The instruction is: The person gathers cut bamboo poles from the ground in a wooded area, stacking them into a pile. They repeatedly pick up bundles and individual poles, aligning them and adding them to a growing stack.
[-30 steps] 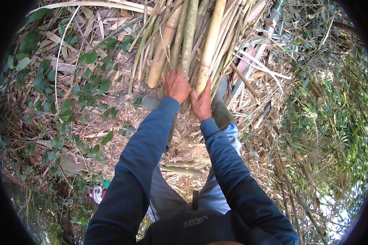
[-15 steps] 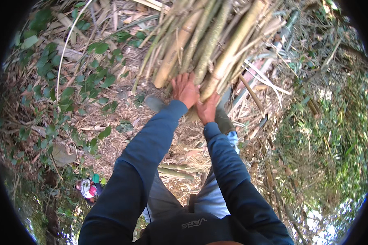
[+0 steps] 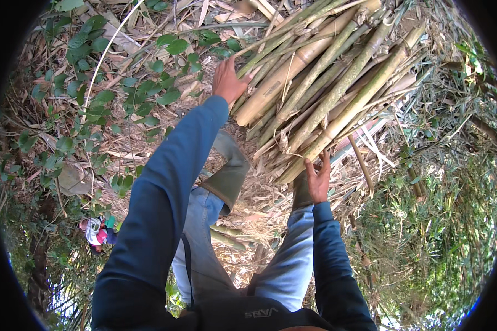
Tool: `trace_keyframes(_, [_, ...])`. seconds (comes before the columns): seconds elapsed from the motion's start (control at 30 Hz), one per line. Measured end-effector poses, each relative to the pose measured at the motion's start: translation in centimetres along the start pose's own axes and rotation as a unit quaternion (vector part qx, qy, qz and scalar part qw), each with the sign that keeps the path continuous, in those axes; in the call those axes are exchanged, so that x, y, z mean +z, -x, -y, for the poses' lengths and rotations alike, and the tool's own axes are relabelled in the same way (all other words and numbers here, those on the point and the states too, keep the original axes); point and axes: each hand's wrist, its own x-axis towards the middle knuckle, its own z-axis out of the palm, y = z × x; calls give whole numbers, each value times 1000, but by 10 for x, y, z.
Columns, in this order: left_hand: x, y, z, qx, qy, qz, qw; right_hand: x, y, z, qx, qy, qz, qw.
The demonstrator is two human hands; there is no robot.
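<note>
A bundle of cut bamboo poles, some thick and tan, others thin and greenish, lies slanting in front of me from near centre to far right. My left hand is against the bundle's left side, fingers stretched out beside a thin green pole. By the near ends on the right is my right hand, palm partly turned up and fingers apart, its fingertips close to the outermost yellowish pole. Whether those fingertips touch the pole I cannot tell. Neither hand is wrapped round a pole.
My left boot and right boot stand just short of the bundle. Short pole pieces lie behind them. Leafy vines grow at left, brush at right. A person shows small at lower left.
My hands were together at the bundle's near ends; they have parted to its two sides. The bundle has come nearer and tilts more to the right. My left leg has shifted.
</note>
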Motion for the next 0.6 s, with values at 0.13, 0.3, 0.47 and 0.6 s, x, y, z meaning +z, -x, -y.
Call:
trace_keyframes(0.13, [22,-55,-7,144,-83,-14,986,-17,11,-4,48,-5,-9,999])
trace_keyframes(0.3, [42,-85,16,49,-78,182,979,-13,29,-28,77,-39,-62,994])
trace_keyframes(0.47, [19,-57,36,-34,31,166,985,-2,47,3,86,-96,-102,986])
trace_keyframes(0.6, [-32,-40,45,-16,107,199,974,6,52,43,38,-107,-130,985])
